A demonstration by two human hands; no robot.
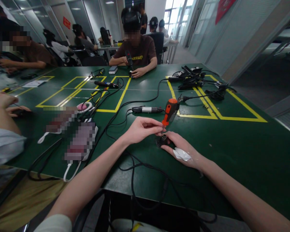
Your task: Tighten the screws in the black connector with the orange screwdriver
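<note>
My left hand (145, 129) is closed, its thumb and fingers pinched at the lower end of a screwdriver (171, 110). The screwdriver's orange and black handle points up, tilted to the right, and its shaft runs down behind my fingertips. Just below, a small round black part (162, 141) with a raised, hollow metal-rimmed top rests at the table. My right hand (181, 147), with a white patch on its back, grips that part from the right between thumb and fingers. Whether the screwdriver's tip touches the part is hidden. A silver and black electric screwdriver (148, 110) lies behind my left hand.
The green table (232, 154) has yellow tape outlines. Black cables (145, 166) loop in front of me. Two phones with white cables, one a blurred phone (81, 141), lie left. A pile of black tools (190, 77) lies back right. A co-worker (135, 48) sits opposite; another person's hand (16, 111) is left.
</note>
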